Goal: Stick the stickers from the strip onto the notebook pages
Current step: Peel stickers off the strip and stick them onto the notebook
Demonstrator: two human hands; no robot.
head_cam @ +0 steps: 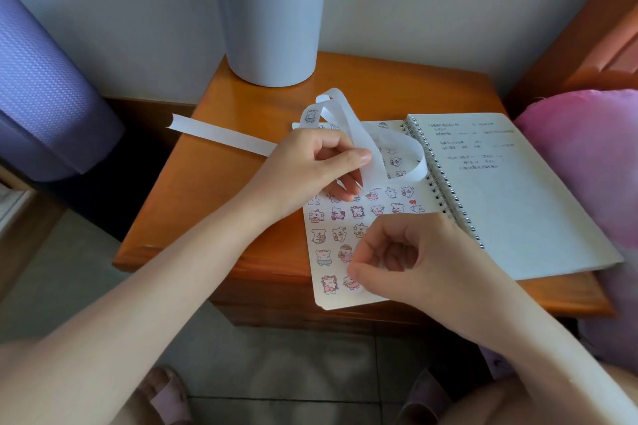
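An open spiral notebook (511,203) lies on a wooden bedside table (221,190). Its left page (331,241) carries rows of small cartoon animal stickers. A long white sticker strip (224,134) loops above that page and trails off to the left past the table's edge. My left hand (310,169) pinches the strip between thumb and fingers over the upper part of the page. My right hand (407,259) sits over the lower part of the page, its curled fingertips pressing down at a sticker (350,281) near the bottom row. The right page bears handwriting.
A pale grey bin (269,14) stands at the table's back edge against the wall. A purple rolled mat (45,86) leans at the left. A pink cushion (587,155) lies at the right. Tiled floor and my slippered feet (169,393) show below.
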